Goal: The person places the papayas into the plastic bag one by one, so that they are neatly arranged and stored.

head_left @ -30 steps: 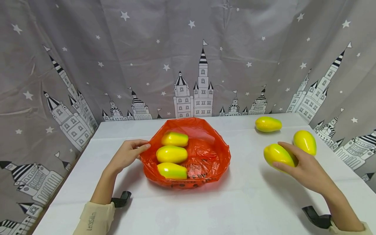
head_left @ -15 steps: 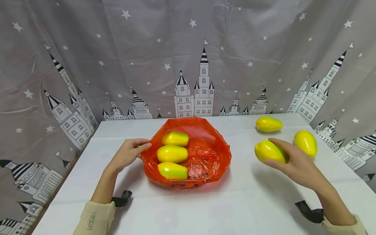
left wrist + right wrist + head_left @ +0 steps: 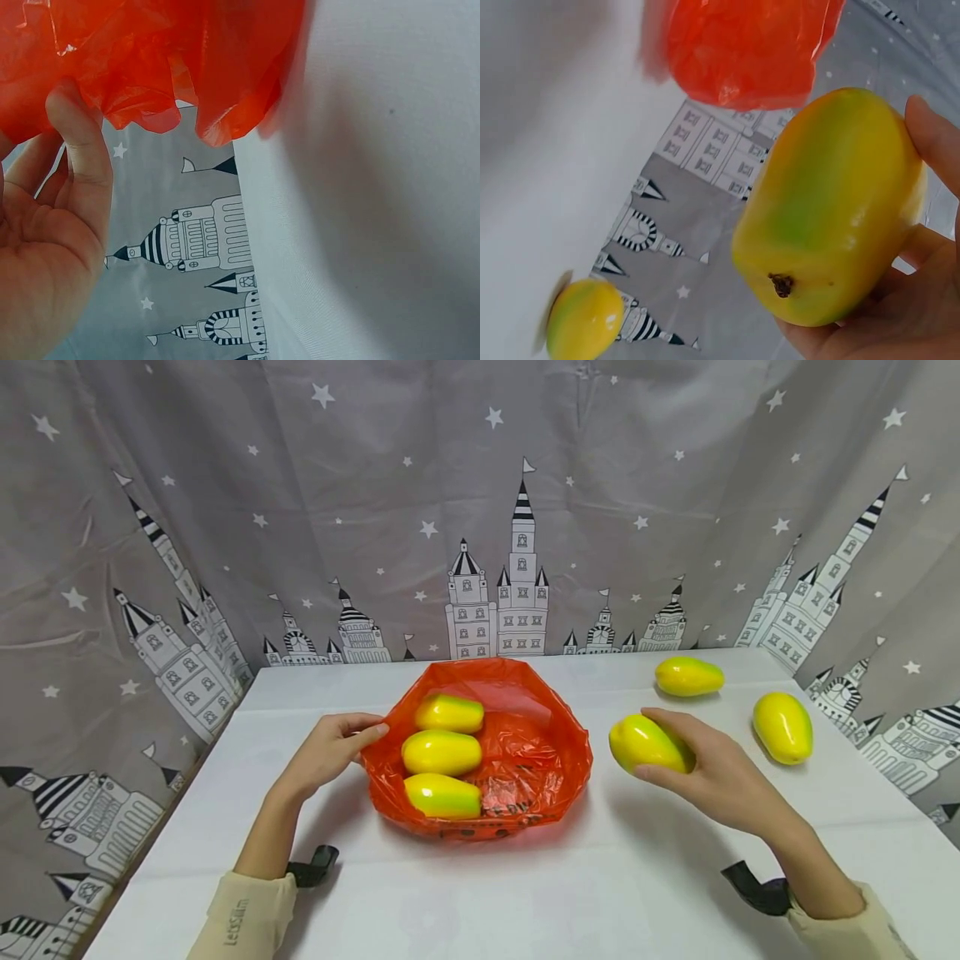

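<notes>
In the head view my right hand [image 3: 705, 768] holds a glossy yellow-green papaya [image 3: 648, 743] above the white table, thumb on the near side and fingers over the far side. The right wrist view shows the held papaya [image 3: 825, 210] with its brown stem end toward the camera. My left hand [image 3: 330, 756] pinches the left rim of an open red plastic bag [image 3: 528, 752]. Inside the bag, three papayas [image 3: 442, 753] lie stacked in a row along its left half. The left wrist view has the thumb against the crinkled red plastic [image 3: 150, 67].
Two more papayas lie on the white table [image 3: 480, 902] at the right: one at the back [image 3: 688, 677], another farther right [image 3: 782, 728]. A grey curtain [image 3: 360, 468] printed with castles and stars stands along the table's back and sides.
My right hand has carried its papaya leftward, away from the two on the table and closer to the bag. My left hand and the bag stay in place.
</notes>
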Demonstrator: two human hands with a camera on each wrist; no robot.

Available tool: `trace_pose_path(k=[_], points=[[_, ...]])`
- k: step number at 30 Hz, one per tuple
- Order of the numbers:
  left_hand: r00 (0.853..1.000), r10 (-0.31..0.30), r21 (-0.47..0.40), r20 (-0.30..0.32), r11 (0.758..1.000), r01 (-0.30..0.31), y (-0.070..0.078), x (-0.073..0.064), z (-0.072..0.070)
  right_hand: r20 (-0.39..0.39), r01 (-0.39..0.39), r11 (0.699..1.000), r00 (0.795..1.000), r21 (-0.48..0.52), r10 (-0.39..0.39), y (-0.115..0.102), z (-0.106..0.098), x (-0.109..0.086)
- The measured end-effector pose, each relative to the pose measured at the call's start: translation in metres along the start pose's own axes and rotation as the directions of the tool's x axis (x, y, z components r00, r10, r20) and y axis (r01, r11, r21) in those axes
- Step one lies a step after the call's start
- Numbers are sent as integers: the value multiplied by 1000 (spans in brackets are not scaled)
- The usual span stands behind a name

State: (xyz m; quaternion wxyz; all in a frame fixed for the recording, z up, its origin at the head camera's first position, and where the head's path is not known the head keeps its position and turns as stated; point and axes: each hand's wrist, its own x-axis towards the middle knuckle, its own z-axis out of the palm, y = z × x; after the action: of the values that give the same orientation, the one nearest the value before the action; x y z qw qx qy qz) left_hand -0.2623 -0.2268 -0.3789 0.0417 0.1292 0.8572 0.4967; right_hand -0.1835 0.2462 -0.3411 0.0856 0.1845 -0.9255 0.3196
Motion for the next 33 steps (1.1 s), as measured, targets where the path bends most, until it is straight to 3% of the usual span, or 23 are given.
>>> trace_pose_path(k=[11,25,33], points=[[1000,-6,-1,8,1000,6,1,2,1,3,75,997,997,21,-75,-12,8,13],[1000,-1,-18,1,1000,1,-1,0,1,38,181,974,982,139,-187,-46,29,46],[1000,-4,-17,0,1000,4,-1,-1,0,65,173,970,980,172,-186,-56,43,68]])
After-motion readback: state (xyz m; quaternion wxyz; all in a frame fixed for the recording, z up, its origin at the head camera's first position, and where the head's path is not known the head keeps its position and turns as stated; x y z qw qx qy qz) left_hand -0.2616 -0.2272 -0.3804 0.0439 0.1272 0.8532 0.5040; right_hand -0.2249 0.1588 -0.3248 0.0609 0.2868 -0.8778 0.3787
